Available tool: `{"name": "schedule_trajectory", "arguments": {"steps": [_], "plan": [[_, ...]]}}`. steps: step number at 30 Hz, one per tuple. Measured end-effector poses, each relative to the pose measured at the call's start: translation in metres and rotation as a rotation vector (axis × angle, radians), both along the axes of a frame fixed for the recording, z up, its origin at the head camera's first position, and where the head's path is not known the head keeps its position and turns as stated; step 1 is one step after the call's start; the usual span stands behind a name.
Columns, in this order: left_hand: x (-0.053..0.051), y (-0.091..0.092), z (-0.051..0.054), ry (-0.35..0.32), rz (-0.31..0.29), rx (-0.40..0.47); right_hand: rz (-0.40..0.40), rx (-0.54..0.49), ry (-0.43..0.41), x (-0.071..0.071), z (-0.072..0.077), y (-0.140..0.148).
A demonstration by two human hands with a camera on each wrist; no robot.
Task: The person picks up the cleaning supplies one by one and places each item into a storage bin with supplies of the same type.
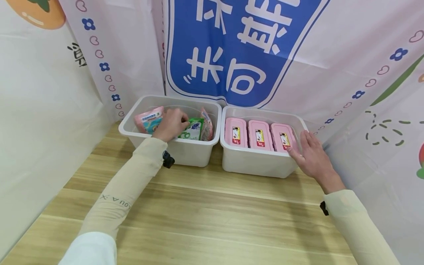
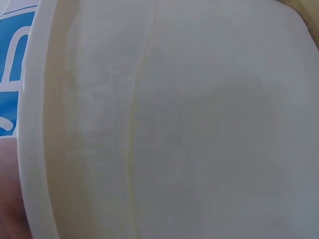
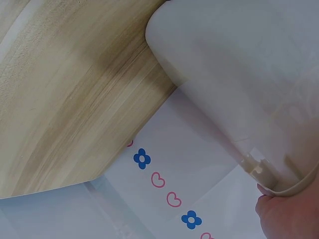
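In the head view, my left hand point(image 1: 172, 124) reaches over the front rim into the left white bin point(image 1: 172, 152). Its curled fingers appear to pinch the edge of a green packet point(image 1: 193, 129); the fingertips are partly hidden. A pink-and-blue packet point(image 1: 149, 119) leans on that hand's left, and another pink packet point(image 1: 207, 125) stands at the bin's right end. My right hand point(image 1: 313, 156) rests on the front right corner of the right white bin point(image 1: 255, 162), its fingers extended along the rim. Pink-lidded boxes point(image 1: 260, 135) stand in a row inside.
Both bins sit side by side on a wooden table point(image 1: 205, 209), close to a printed cloth backdrop point(image 1: 212, 48). More printed cloth walls flank the table. The left wrist view is mostly filled by a white bin wall point(image 2: 209, 124).
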State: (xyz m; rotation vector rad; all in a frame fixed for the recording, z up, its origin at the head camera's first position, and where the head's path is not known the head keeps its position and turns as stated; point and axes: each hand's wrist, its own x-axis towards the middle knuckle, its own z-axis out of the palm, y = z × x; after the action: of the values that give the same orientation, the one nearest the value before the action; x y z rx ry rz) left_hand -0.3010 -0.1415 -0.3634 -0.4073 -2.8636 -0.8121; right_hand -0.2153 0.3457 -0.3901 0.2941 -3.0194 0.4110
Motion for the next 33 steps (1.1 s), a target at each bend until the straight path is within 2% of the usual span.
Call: {"name": "schedule_trajectory", "arguments": {"steps": [12, 24, 29, 33], "plan": [[0.000, 0.004, 0.001, -0.018, 0.004, -0.012, 0.000, 0.009, 0.009, 0.003, 0.002, 0.004], [0.001, 0.008, 0.002, -0.092, 0.016, -0.031, -0.009, 0.011, -0.025, 0.001, 0.002, 0.003], [0.006, 0.004, 0.006, -0.070, -0.003, -0.028, 0.005, 0.019, -0.050, -0.005, 0.003, 0.003], [0.012, -0.003, 0.014, -0.041, -0.029, -0.048, 0.019, 0.040, -0.078, -0.009, 0.008, 0.002]]}}
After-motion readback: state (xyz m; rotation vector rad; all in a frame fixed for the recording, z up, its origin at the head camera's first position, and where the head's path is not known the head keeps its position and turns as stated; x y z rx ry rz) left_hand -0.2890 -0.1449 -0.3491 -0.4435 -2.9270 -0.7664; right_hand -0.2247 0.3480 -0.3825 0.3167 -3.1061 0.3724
